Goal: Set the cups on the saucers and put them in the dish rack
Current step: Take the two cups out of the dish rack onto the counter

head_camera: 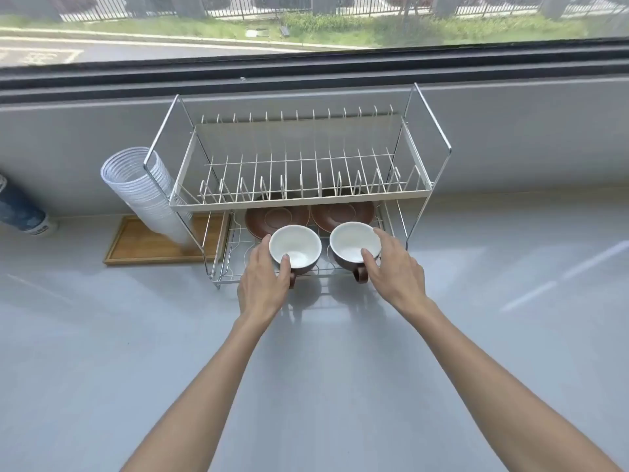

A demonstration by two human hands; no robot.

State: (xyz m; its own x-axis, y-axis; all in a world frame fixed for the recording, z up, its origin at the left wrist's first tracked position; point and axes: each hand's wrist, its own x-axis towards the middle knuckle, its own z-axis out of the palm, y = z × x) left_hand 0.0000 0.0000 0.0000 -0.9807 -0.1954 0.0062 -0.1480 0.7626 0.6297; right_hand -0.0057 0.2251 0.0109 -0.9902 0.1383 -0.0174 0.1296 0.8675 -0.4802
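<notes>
A dish rack (299, 195) with two levels stands on the bench (340, 369), close to the wall under the window (306, 22). Two saucers (277, 218) (342, 211) lie side by side at the back of the lower level. Two cups (295, 247) (355, 242) sit in front of them, near the front edge, one to the left and one to the right. The left hand (263, 281) holds the left cup and the right hand (394, 267) holds the right cup. Left of the rack, a stack of cups (146, 192) leans over a tray (153, 243).

Single head view looks forward and down, close over the dish rack (299, 185) by the window (306, 25)
</notes>
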